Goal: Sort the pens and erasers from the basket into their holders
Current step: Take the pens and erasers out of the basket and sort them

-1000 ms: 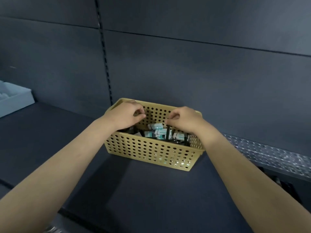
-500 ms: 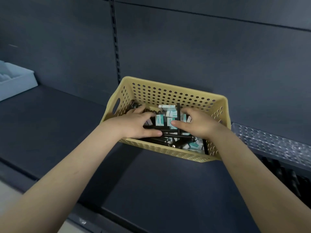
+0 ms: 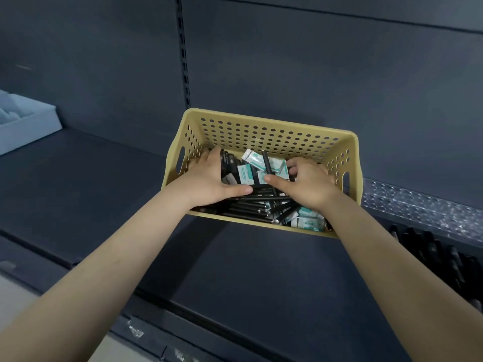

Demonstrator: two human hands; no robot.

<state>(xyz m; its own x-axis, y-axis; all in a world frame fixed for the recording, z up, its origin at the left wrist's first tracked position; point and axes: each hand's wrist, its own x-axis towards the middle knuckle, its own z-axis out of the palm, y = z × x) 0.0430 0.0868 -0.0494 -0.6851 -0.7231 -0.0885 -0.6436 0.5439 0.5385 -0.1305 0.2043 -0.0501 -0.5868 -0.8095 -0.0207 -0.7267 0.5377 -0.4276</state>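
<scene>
A yellow perforated basket (image 3: 269, 121) stands on the dark shelf against the back panel. Inside lie several black pens (image 3: 248, 207) and several white-and-teal erasers (image 3: 245, 174), mixed together. Both my hands are down in the basket. My left hand (image 3: 209, 178) rests on the pens at the left side, fingers fairly straight and thumb stretched towards the middle. My right hand (image 3: 308, 185) lies over the erasers at the right, fingers loosely bent, its thumb touching a black pen (image 3: 267, 160) that lies across the erasers. More erasers (image 3: 308, 222) show in the near right corner.
A clear perforated holder (image 3: 418, 199) runs along the shelf to the right of the basket. Below it, dark pens sit in a row of slots (image 3: 444, 254). A pale blue tray (image 3: 28, 124) stands far left. The dark shelf (image 3: 261, 270) stretches in front of the basket.
My hands have dropped from the basket's rim down onto the pens and erasers inside. The view has moved closer and higher, so the basket's inside now shows.
</scene>
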